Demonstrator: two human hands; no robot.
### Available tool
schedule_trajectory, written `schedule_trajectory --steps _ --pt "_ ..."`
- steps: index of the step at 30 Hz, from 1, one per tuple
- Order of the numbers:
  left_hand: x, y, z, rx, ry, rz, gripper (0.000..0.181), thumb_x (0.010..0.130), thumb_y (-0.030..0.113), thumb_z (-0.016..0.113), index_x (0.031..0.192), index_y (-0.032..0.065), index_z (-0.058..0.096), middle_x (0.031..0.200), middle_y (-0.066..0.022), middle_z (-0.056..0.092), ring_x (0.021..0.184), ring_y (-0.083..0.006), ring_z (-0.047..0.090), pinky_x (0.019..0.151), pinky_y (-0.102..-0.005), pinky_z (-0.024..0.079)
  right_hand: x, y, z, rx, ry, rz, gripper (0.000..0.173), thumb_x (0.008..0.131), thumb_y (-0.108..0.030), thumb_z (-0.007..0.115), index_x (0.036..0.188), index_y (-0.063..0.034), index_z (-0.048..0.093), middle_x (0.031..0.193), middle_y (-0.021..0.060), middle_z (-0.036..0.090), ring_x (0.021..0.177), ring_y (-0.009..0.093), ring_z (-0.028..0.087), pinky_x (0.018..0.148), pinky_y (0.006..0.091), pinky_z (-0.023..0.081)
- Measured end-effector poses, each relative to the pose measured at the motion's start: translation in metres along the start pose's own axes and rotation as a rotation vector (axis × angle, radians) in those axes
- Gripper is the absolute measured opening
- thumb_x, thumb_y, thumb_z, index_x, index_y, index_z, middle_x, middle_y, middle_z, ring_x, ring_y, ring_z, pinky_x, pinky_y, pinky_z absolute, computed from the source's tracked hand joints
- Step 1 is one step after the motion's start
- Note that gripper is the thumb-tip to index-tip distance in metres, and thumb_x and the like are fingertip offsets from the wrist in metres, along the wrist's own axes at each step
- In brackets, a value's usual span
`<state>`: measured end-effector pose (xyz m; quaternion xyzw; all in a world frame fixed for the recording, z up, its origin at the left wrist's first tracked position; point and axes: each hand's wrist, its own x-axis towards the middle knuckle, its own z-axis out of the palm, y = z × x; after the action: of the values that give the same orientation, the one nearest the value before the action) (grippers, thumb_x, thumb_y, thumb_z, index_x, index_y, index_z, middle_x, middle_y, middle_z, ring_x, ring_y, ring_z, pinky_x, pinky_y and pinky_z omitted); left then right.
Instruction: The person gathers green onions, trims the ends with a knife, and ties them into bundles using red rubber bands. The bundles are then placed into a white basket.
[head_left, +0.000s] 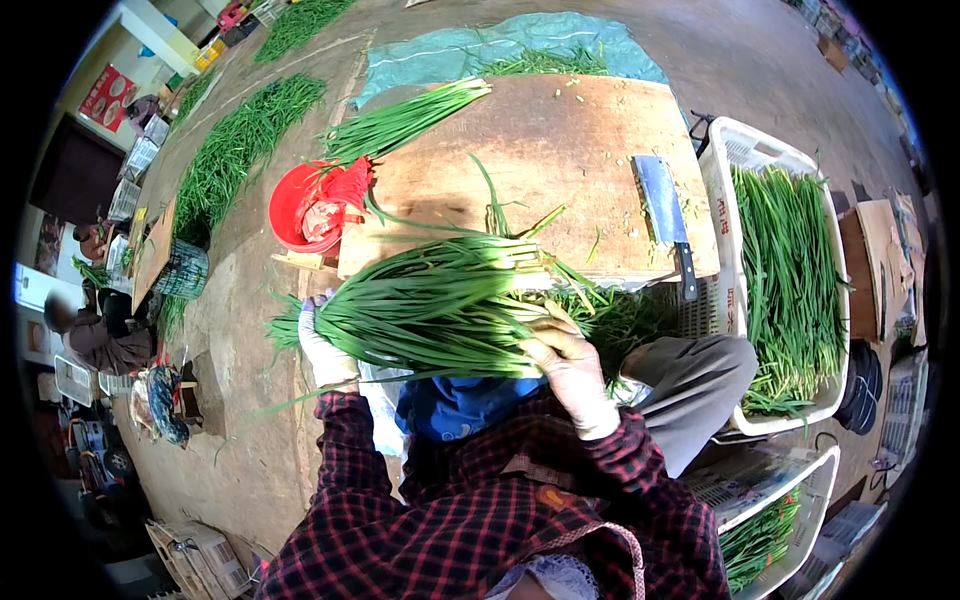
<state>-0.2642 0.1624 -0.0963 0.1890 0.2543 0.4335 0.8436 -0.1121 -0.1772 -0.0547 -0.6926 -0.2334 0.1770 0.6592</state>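
Observation:
A thick bunch of Chinese chives (427, 307) is held sideways above my lap and the near edge of the wooden board (525, 157). My left hand (324, 346), in a pale glove, grips the green leaf end. At the pale stem end, the gloved fingers of my right hand (571, 369) touch the lower stems. A few loose leaves stick out beyond the bunch. On the board's right side lies a cleaver (660, 199), its black handle over the near edge. A smaller chive bundle (409, 120) rests along the far left edge.
Beside the board's left edge is a red bucket (281, 206) with red plastic in it. To the right stands a white plastic crate (838, 300) packed with chives. A teal tarp (480, 45) lies beyond. Chive heaps (232, 157) cover floor at left, where another person (109, 337) sits.

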Motion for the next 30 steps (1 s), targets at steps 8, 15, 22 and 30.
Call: schedule_trajectory --steps 8,15,22,30 --pt "0.015 -0.016 -0.019 -0.041 -0.039 -0.099 0.011 0.09 0.015 0.056 0.089 0.0067 0.063 0.089 -0.0063 0.068 0.085 -0.0221 0.063 0.086 -0.0375 0.049 -0.012 0.037 -0.125 -0.423 0.277 0.269 0.014 0.083 -0.017 0.07 0.087 -0.0042 0.068 0.076 0.0076 0.064 0.075 0.023 0.06 0.073 0.0354 0.049" --pt "0.02 -0.018 -0.011 0.08 -0.076 -0.044 0.012 0.091 0.013 0.055 0.094 0.0037 0.061 0.097 -0.0102 0.066 0.09 -0.022 0.063 0.087 -0.0371 0.051 0.064 0.025 -0.046 0.075 -0.344 0.533 0.049 0.085 -0.038 0.069 0.116 -0.0014 0.062 0.114 0.009 0.064 0.104 0.021 0.058 0.094 0.0328 0.042" --pt "-0.014 0.004 0.041 -0.005 -0.038 -0.107 0.012 0.089 0.018 0.057 0.087 0.0074 0.063 0.091 -0.0064 0.068 0.086 -0.0209 0.063 0.086 -0.0363 0.051 0.055 0.0 -0.021 0.619 -0.399 0.34 0.039 0.081 -0.015 0.074 0.117 -0.0045 0.062 0.11 0.003 0.065 0.1 0.013 0.057 0.09 0.0291 0.044" --pt "0.011 -0.02 -0.001 -0.046 -0.14 -0.155 0.014 0.092 0.017 0.053 0.092 0.0065 0.062 0.093 -0.0071 0.067 0.094 -0.0233 0.063 0.095 -0.04 0.046 0.035 0.0 -0.019 0.876 -0.167 0.746 0.025 0.089 -0.006 0.062 0.113 0.0006 0.06 0.097 0.0088 0.066 0.088 0.016 0.063 0.079 0.0294 0.051"
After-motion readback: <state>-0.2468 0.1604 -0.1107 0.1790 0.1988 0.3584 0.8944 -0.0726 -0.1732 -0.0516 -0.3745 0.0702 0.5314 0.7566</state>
